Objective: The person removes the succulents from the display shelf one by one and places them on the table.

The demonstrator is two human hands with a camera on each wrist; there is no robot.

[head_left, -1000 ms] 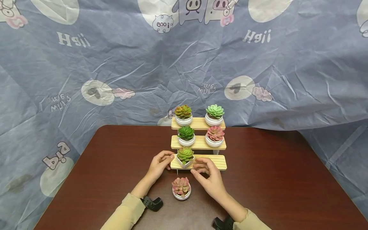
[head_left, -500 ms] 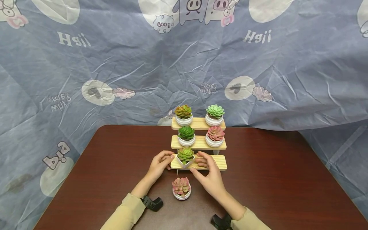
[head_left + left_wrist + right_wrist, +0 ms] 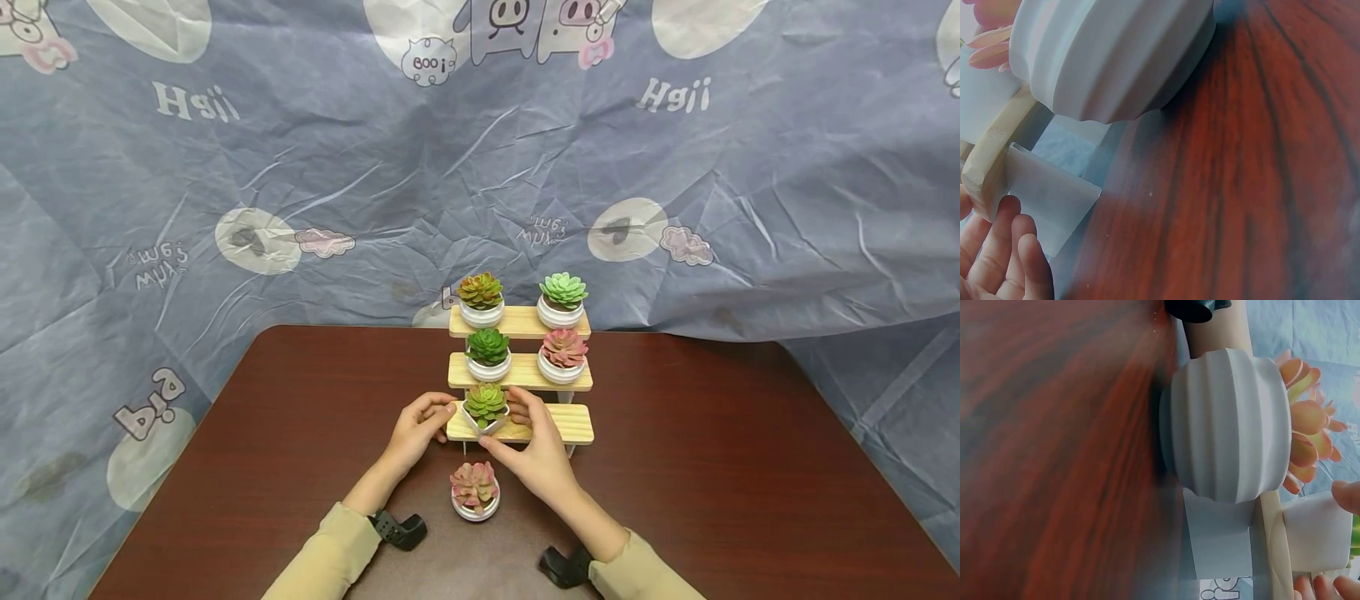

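Observation:
At the left end of the bottom shelf plank, the left hand pinches the wood between thumb and fingers; the left wrist view shows its fingers against the plank end. On that plank's left part stands a green succulent in a small white pot. My right hand curls round this pot, thumb at its front, fingers at its right and back. A pink succulent in a ribbed white pot stands on the table between the forearms.
The middle plank bears a dark green succulent and a pink one. On the top plank are a reddish-green and a pale green one. Behind the brown table hangs a patterned cloth.
The right hand has moved left, closing in round the small pot on the bottom plank. The left hand has stayed at the plank's end.

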